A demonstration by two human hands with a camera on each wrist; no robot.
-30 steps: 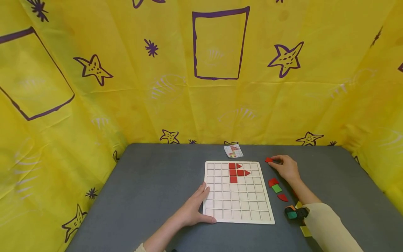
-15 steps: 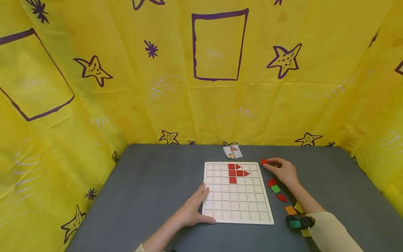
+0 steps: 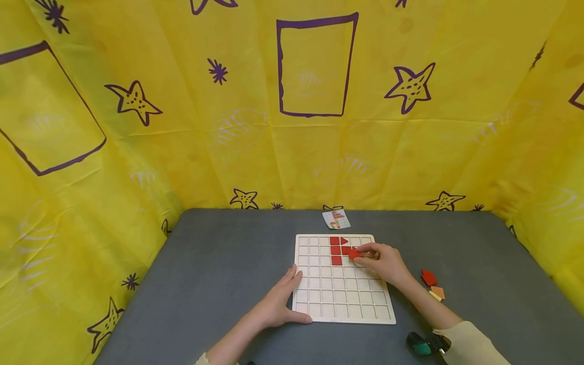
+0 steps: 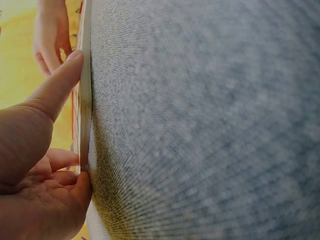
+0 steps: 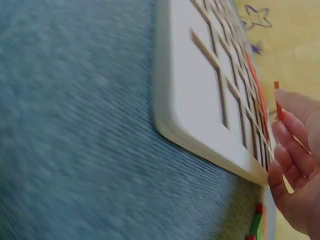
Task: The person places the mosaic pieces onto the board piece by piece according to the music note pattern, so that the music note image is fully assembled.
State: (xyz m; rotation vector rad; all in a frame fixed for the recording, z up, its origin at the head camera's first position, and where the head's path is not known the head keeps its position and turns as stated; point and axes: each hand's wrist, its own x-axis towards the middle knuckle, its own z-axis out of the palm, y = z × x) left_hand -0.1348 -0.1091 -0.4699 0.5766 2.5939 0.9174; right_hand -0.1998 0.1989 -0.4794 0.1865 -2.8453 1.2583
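Observation:
A white grid board (image 3: 339, 299) lies on the grey table, with several red tiles (image 3: 336, 250) set in its upper cells. My left hand (image 3: 277, 305) rests at the board's near left corner, thumb along the front edge and fingers along the left edge. Over the board, my right hand (image 3: 385, 262) pinches a small flat red tile (image 3: 353, 254) between thumb and fingertips, close to the placed tiles, one of which it partly covers. In the right wrist view, the held tile (image 5: 278, 102) shows edge-on as a thin red strip.
A small card (image 3: 336, 219) printed with a coloured grid pattern lies behind the board. Several loose tiles (image 3: 429, 277), red, orange and yellow, lie right of the board, partly hidden by the right forearm. A yellow patterned cloth (image 3: 310, 152) hangs around the table.
My right hand has carried the red tile left and nearer, from the table beside the board to over its upper cells. The left hand stays at the corner.

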